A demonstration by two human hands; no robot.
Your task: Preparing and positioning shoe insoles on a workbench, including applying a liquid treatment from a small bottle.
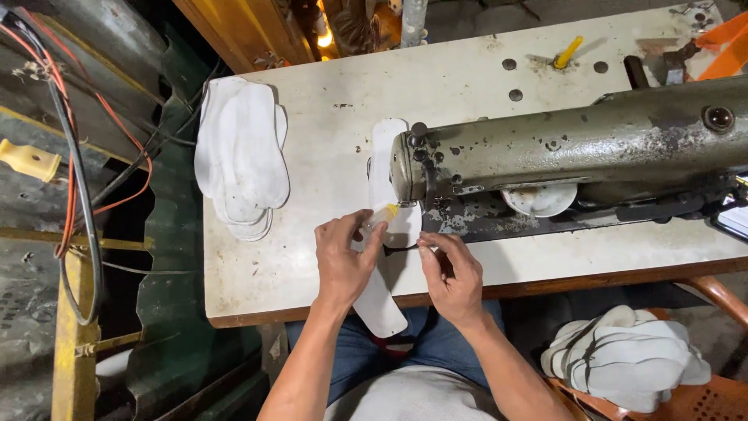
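Observation:
My left hand (343, 257) grips a small clear tube with a yellow tip (381, 215), held over a long white strip-shaped piece (387, 152) that runs under the head of a worn grey-green sewing machine (561, 148) and hangs off the table's near edge (382, 308). My right hand (450, 274) pinches a thin dark thread near the strip, just in front of the machine's needle area. Both hands are close together at the front of the white worktable (312, 187).
A stack of white cut pieces (240, 156) lies on the table's left side. Another pile of white pieces (623, 355) sits on an orange stool at lower right. A yellow-handled tool (567, 53) lies at the back. Cables (74, 156) hang at left.

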